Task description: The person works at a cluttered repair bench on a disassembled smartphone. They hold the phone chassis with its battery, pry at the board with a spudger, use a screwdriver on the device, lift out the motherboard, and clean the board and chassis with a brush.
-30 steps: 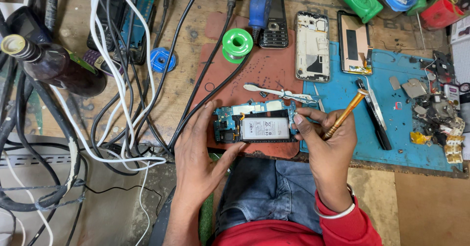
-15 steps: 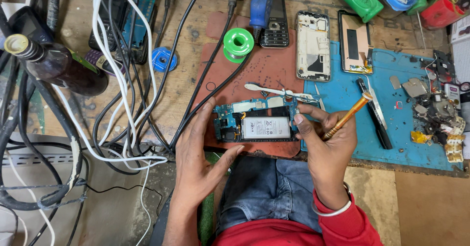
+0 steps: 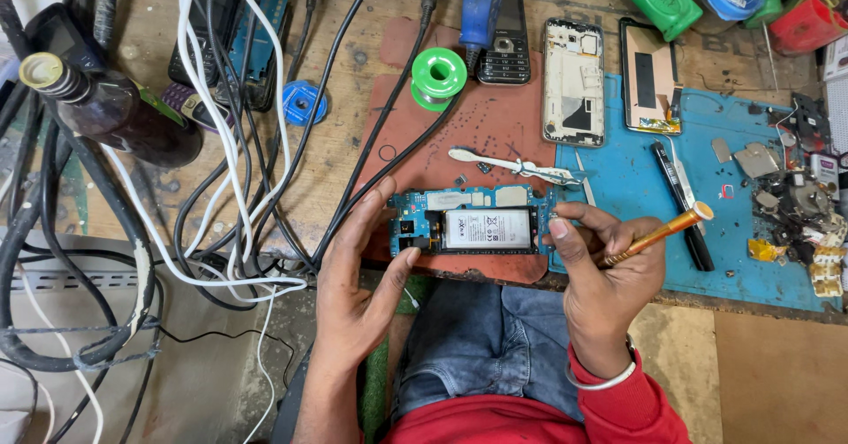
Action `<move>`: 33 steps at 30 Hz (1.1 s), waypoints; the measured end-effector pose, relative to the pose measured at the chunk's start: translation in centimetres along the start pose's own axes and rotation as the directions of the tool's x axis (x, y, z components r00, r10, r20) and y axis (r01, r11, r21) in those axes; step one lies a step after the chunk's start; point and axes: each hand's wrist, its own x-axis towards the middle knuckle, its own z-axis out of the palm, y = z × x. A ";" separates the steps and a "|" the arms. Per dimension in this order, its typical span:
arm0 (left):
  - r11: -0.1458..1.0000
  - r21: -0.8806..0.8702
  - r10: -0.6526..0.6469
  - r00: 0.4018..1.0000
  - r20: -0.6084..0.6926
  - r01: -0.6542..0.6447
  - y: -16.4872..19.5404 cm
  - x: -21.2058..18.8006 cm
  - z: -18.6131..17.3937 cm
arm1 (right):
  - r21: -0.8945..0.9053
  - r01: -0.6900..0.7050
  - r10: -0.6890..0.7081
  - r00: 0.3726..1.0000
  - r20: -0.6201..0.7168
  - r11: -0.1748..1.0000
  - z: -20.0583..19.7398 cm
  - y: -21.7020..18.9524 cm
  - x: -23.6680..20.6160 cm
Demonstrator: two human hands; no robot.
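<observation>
Item: opened phone (image 3: 473, 227), back cover off, blue circuit board and white-labelled battery exposed. Lies flat at centre frame on a reddish-brown mat (image 3: 495, 135), close to the near edge of the tabletop (image 3: 344, 157), probably so both hands can reach it from the lap side.

Left hand (image 3: 362, 289): lower centre, fingers spread, thumb and fingertips pressed against the phone's left end and lower edge. It braces the phone rather than closing around it, apparently to stop it sliding.

Right hand (image 3: 609, 272): just right of the phone, closed around an orange-handled screwdriver (image 3: 658, 232). The handle slants up to the right; the tip is hidden behind the fingers, at or near the phone's right end. Index finger touches that end, seemingly steadying the tool.

Surroundings:
- White plastic pry tool (image 3: 512, 166), on the mat just above the phone, within easy reach.
- Green solder spool (image 3: 439, 77), upper centre.
- Black keypad phone (image 3: 505, 51), top centre.
- Bare phone frame (image 3: 574, 82) and a second opened handset (image 3: 652, 77), upper right, straddling the blue mat (image 3: 751, 258).
- Black tweezers (image 3: 680, 201), on the blue mat beside the right hand.
- Loose metal parts (image 3: 795, 192), far right.
- Dark bottle (image 3: 115, 108), upper left, lying among black and white cables (image 3: 221, 144).
</observation>
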 end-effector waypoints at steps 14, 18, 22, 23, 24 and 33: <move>0.997 0.046 -0.055 0.997 -0.060 0.058 0.2 0.1 0.5 | 0.281 -0.058 0.028 0.993 0.111 0.958 -0.8 -1.1 -1.6; 0.995 0.100 0.002 1.000 -0.028 0.001 0.2 0.3 0.2 | 0.224 -0.036 0.018 0.996 0.083 0.974 -0.5 -2.3 -2.2; 0.993 0.116 0.036 0.999 -0.006 -0.035 0.2 0.4 0.0 | 0.219 -0.025 0.011 0.998 0.061 0.975 -0.3 -3.1 -2.5; 0.993 0.109 0.044 0.999 -0.005 -0.043 0.2 0.4 0.0 | 0.217 -0.024 0.012 0.998 0.059 0.976 -0.3 -3.2 -2.5; 0.993 0.103 0.051 0.999 -0.003 -0.050 0.2 0.3 0.0 | 0.216 -0.024 0.013 0.998 0.056 0.976 -0.2 -3.4 -2.6; 0.998 -0.066 0.012 0.998 -0.058 -0.016 -0.9 -0.7 -0.1 | 0.408 -0.154 0.078 0.977 0.197 0.900 -0.6 -4.3 -3.1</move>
